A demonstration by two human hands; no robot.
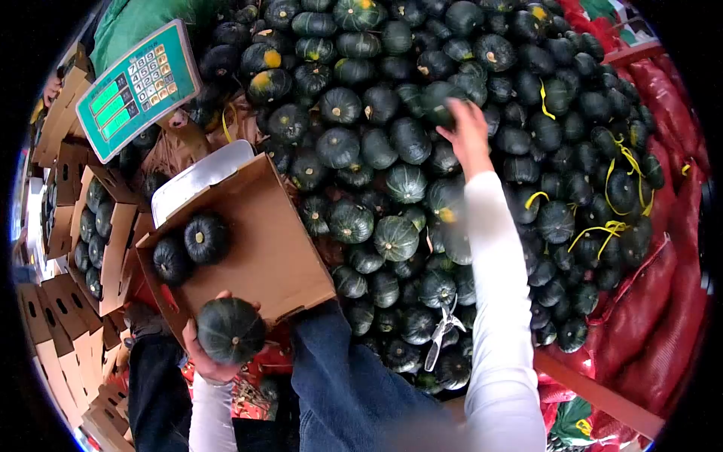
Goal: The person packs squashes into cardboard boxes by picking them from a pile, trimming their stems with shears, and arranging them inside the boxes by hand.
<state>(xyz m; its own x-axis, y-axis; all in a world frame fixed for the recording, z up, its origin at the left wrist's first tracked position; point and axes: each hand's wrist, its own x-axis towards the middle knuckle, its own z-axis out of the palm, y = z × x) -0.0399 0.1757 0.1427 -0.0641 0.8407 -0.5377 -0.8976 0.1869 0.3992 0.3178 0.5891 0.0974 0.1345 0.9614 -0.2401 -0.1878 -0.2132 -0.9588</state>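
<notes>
My left hand (pixel 213 354) is wrapped round a dark green squash (pixel 230 331) at the near edge of an open cardboard box (pixel 263 256). Two more squashes, one (pixel 206 237) beside the other (pixel 172 261), sit in the box's left part. Out over the big pile, my right hand (pixel 467 132) has its fingers spread, with the thumb apart. A blurred dark squash (pixel 438 104) lies just left of its fingertips; whether they touch is unclear.
A scale display (pixel 138 90) and a metal tray (pixel 203 181) stand beyond the box. Cardboard boxes (pixel 64 316) are stacked at left. Pruning shears (pixel 443 331) lie on the pile. Red netting (pixel 655 294) and a red bar (pixel 599 393) border the right.
</notes>
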